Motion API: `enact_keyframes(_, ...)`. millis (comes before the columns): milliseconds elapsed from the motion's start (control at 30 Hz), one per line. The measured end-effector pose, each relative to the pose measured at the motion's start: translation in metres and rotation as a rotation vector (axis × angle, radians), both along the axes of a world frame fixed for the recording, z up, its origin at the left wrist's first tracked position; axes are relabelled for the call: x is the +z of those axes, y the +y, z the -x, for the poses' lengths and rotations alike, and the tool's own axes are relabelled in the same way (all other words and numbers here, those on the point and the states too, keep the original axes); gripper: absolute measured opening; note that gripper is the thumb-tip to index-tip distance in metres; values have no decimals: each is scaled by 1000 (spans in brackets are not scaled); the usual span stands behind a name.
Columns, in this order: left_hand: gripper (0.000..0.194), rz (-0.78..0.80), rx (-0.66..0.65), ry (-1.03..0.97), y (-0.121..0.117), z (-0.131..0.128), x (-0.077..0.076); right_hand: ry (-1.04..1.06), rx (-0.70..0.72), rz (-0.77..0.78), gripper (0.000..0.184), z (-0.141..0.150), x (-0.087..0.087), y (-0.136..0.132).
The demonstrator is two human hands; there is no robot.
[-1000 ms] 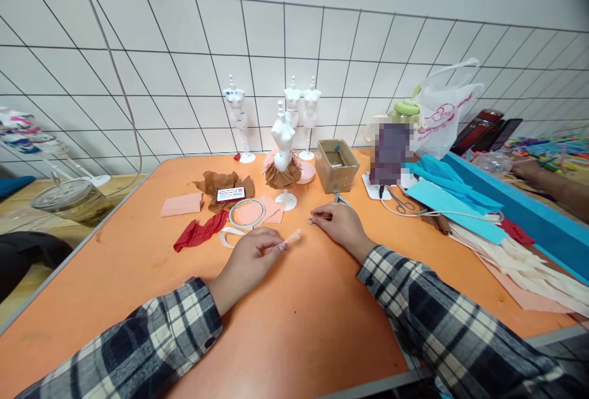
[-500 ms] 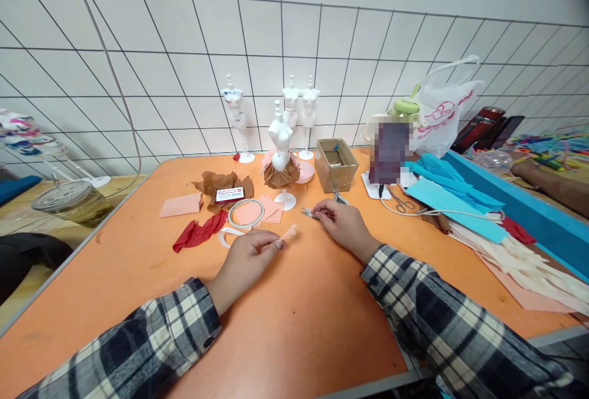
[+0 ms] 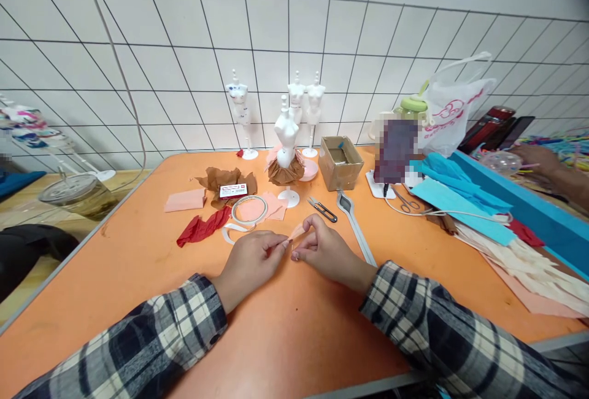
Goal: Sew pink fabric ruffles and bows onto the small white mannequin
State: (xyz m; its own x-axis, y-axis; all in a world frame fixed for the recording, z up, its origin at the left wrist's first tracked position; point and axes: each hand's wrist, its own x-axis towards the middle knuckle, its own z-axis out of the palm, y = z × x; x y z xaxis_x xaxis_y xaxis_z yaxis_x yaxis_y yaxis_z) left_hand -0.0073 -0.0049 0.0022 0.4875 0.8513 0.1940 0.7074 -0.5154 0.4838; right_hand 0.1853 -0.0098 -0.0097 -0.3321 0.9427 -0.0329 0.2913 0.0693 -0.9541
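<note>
A small gathered piece of peach crepe paper (image 3: 296, 232) is pinched between the thumb and forefinger of my left hand (image 3: 253, 264). My right hand (image 3: 329, 253) has its bent fingers closed around the paper's upper end, tips almost meeting the left ones. Just beyond it lie black-handled thread snips (image 3: 324, 209). A white dress-form mannequin (image 3: 286, 132) wearing a ruffled brown paper skirt (image 3: 284, 173) stands behind the hands. Left of it are a tape ring (image 3: 249, 220), flat peach paper (image 3: 275, 207) and a crumpled red strip (image 3: 203, 227).
A cardboard box (image 3: 340, 172) sits at the back, with a grey-handled tool (image 3: 358, 227) in front. Scissors (image 3: 407, 202), a cable and blue paper (image 3: 460, 205) occupy the right. Several bare mannequins (image 3: 239, 104) line the wall. Another person's arm (image 3: 552, 166) shows at far right.
My right hand has let go of the thread snips, which lie on the table, and has moved left to the peach paper in my left hand. The view has shifted slightly.
</note>
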Motion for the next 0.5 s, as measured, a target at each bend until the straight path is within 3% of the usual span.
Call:
enact_keyframes(233,27,-31,4,111,-1,-2,2,-57,3,-29,42,2,0,-4)
enact_keyframes(400,25,-63,-37,133,-2,-2,2,-91,-31,-63,82,2,4,-4)
enact_keyframes(500,25,-117,-74,159,-3,-2,1,-103,-42,-45,92,0,5,-2)
